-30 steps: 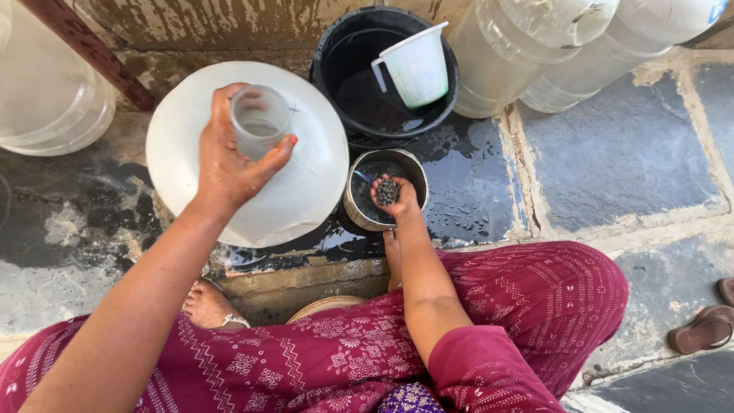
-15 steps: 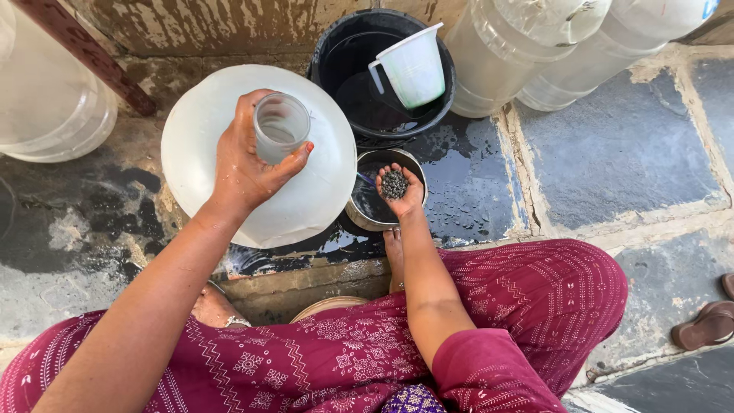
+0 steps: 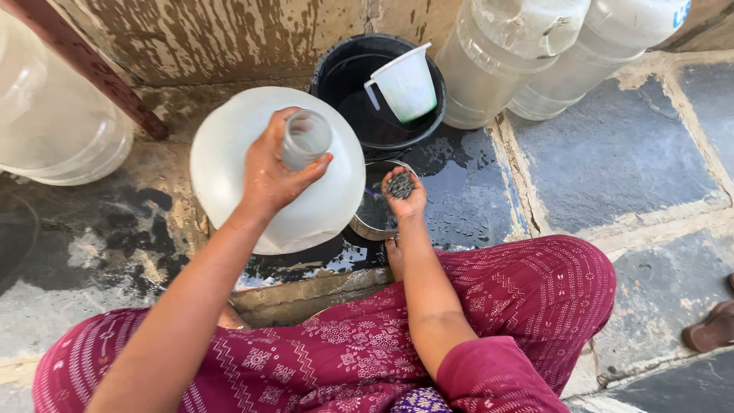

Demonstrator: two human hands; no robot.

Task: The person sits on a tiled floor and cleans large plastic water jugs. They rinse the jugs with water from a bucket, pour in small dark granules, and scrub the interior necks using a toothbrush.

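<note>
My left hand (image 3: 271,176) grips the neck of a large clear water jar (image 3: 329,191) that stands upright on the wet floor in front of me. Its open mouth shows just above my fingers. My right hand (image 3: 404,195) is cupped palm up, holding a small heap of dark pebbles (image 3: 399,185). It hovers over a small steel bowl (image 3: 365,222) that sits between the jar and a black bucket (image 3: 428,122).
A white plastic mug (image 3: 405,84) leans inside the black bucket. Two more clear jars (image 3: 505,53) lie at the back right, another jar (image 3: 53,115) at the far left. A brown sandal (image 3: 715,329) lies at the right edge. The stone floor is wet.
My right hand has risen from the steel bowl with the pebbles in its palm. The view has shifted, so the jar and my left hand appear further right.
</note>
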